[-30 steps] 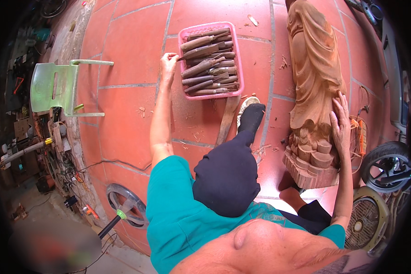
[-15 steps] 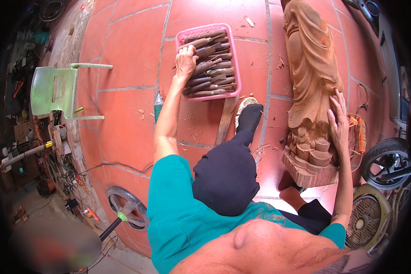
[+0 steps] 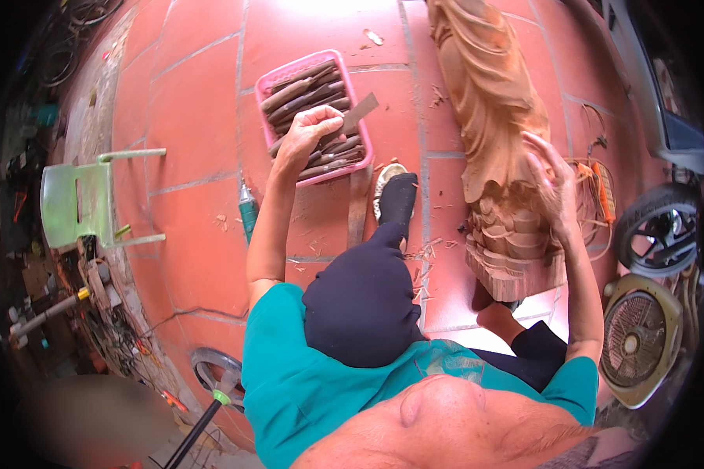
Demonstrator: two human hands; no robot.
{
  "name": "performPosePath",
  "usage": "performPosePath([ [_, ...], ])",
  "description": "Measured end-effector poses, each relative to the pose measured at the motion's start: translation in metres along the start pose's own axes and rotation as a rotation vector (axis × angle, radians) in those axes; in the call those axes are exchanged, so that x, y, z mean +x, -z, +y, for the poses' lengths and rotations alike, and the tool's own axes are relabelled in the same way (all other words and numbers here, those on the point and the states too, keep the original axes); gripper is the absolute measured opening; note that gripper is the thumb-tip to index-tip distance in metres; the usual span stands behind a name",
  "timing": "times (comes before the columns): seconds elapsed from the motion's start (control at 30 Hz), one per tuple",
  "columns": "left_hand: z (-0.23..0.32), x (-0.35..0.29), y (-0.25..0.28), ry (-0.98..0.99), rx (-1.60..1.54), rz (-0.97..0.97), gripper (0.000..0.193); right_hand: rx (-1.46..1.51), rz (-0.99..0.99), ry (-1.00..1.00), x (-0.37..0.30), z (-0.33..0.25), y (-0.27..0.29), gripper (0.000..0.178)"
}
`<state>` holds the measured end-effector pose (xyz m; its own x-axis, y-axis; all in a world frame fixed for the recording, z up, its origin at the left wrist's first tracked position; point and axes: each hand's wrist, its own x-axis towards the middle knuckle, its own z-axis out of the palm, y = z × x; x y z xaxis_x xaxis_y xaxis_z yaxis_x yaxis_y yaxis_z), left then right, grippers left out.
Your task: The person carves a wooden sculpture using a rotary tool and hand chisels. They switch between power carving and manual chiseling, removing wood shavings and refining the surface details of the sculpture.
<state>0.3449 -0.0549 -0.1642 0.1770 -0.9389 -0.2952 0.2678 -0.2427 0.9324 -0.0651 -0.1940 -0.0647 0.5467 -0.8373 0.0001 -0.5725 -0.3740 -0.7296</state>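
Observation:
My left hand [image 3: 313, 133] is closed around a flat wood chisel [image 3: 361, 112], whose broad grey blade points up and to the right. The handle is mostly hidden by the fingers. Just beneath lies a pink plastic basket [image 3: 260, 81] filled with several dark-handled carving tools [image 3: 296, 102]. On the right, a carved wooden statue [image 3: 493, 86] with draped folds lies with its stepped base [image 3: 516, 262] toward me. My right hand [image 3: 551, 180], fingers spread and slightly bent, is at the statue's right side near the base; whether it touches the wood, I cannot tell.
Wood chips litter the red tile floor [image 3: 199, 133]. A green power tool [image 3: 248, 211] lies left of my leg. Further left stands a pale green chair [image 3: 78, 199]. A box fan [image 3: 641, 340], a wheel [image 3: 659, 230] and an orange-handled tool [image 3: 602, 191] are at the right.
My left hand has lifted a chisel out of the basket and moved right with it. My right hand's fingers have raised and bent. The whole view has shifted a little.

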Motion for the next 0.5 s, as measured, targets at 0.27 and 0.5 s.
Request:
performPosePath([
  [0.27, 0.036, 0.029, -0.105, -0.054, 0.255, -0.375, 0.010, 0.626, -0.369, -0.260, 0.021, -0.019, -0.023, 0.042],
  [0.5, 0.045, 0.024, -0.156, -0.275, 0.394, -0.394, 0.013, 1.151, -0.401, -0.529, 0.002, -0.019, -0.022, 0.064],
])
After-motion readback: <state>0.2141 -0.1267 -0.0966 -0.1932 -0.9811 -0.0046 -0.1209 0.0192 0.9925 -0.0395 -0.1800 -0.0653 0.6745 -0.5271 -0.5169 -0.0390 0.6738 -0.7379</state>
